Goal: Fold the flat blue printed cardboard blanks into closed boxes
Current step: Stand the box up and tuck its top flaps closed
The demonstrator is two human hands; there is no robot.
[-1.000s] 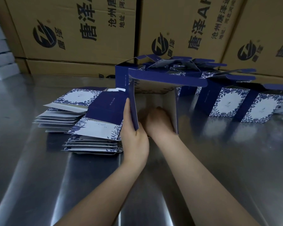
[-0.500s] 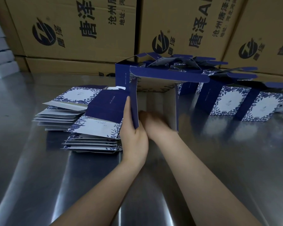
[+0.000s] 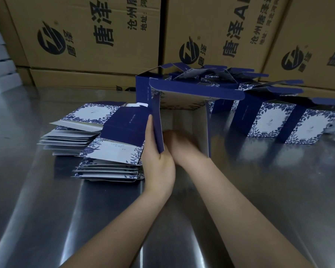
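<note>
My left hand (image 3: pixel 159 157) pinches the left wall of the half-folded box (image 3: pixel 197 92), open-mouthed toward me on the counter (image 3: pixel 259 190), while my blurred right hand (image 3: pixel 180 144) reaches inside it, grip unreadable, nearer its far end.

Dim, glare streaks, motion blur

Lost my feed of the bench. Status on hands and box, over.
Left hand has a grip on the box wall. Right hand inside the box, blurred, grip unclear. Stack of blanks beside left hand; folded boxes behind.
</note>
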